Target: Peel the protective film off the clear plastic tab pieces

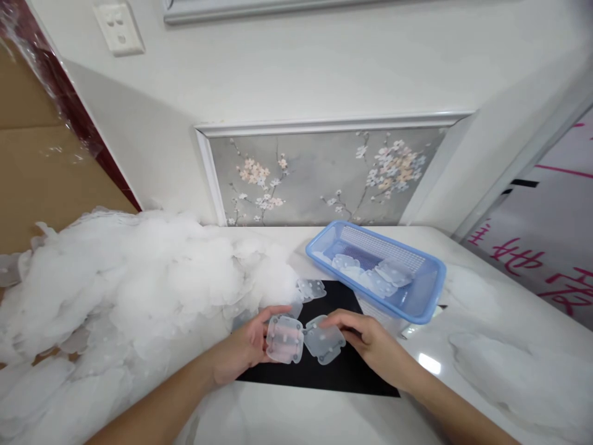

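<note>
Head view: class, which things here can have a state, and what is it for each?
Left hand, holding the left piece
Right hand, holding the right piece
Left piece, held over the mat
Right piece, held beside it; whether joined, unclear
Black mat, flat, partly covered
Blue basket, upright, partly filled
Pile of pieces, loosely heaped

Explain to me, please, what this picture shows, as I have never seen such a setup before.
There is no machine: these are a person's bare left hand and right hand, seen by a camera worn on the head, looking forward and down. The left hand holds a translucent piece; the right holds a second piece close beside it. Below them, a black sheet lies on the pale table. To the left is a whitish heap; behind, to the right, a blue basket contains similar pieces.
</note>
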A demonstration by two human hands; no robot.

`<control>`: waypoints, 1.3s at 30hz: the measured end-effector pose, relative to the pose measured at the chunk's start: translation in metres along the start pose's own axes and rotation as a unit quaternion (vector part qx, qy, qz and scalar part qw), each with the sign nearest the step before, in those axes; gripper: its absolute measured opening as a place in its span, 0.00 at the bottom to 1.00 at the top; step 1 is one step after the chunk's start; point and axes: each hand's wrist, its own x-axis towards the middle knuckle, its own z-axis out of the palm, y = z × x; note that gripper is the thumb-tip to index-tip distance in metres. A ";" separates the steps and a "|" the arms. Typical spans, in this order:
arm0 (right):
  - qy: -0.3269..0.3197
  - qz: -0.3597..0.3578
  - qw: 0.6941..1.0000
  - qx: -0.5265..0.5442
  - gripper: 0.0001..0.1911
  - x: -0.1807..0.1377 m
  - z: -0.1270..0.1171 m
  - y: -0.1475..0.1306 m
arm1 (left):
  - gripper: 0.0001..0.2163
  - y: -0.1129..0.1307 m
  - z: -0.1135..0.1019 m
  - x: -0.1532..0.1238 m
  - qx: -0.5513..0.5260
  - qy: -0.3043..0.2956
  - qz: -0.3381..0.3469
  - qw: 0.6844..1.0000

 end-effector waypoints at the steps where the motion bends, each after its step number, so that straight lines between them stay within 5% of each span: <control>1: 0.000 0.007 1.000 0.000 0.09 0.000 0.000 0.000 | 0.36 0.000 0.000 0.000 -0.001 -0.001 0.001 1.000; 5: 0.038 0.015 0.999 0.002 0.08 0.000 0.000 -0.001 | 0.32 -0.003 0.001 0.000 0.026 0.025 0.015 0.999; 10: 0.124 0.084 0.976 0.156 0.21 -0.001 0.009 -0.001 | 0.09 -0.010 0.001 0.006 0.162 0.113 0.035 0.980; 17: 0.085 0.113 0.912 0.384 0.20 0.002 0.016 -0.010 | 0.06 -0.010 0.011 0.004 0.259 0.107 0.071 0.957; 20: 0.081 0.125 0.906 0.396 0.19 0.002 0.016 -0.010 | 0.14 -0.008 0.015 0.003 0.373 0.089 0.099 0.918; 25: 0.093 0.140 0.896 0.411 0.19 0.003 0.017 -0.006 | 0.03 -0.009 0.019 0.004 0.526 0.134 0.163 0.824; 27: 0.094 0.143 0.891 0.421 0.19 0.003 0.017 -0.005 | 0.05 -0.010 0.021 0.005 0.485 0.162 0.177 0.841; 32: 0.063 0.140 0.885 0.441 0.22 0.005 0.021 -0.005 | 0.13 -0.013 0.023 0.012 0.221 0.130 0.085 0.963; 39: 0.055 0.156 0.889 0.427 0.27 0.006 0.035 -0.004 | 0.18 -0.015 0.022 0.019 0.160 0.137 0.069 0.975</control>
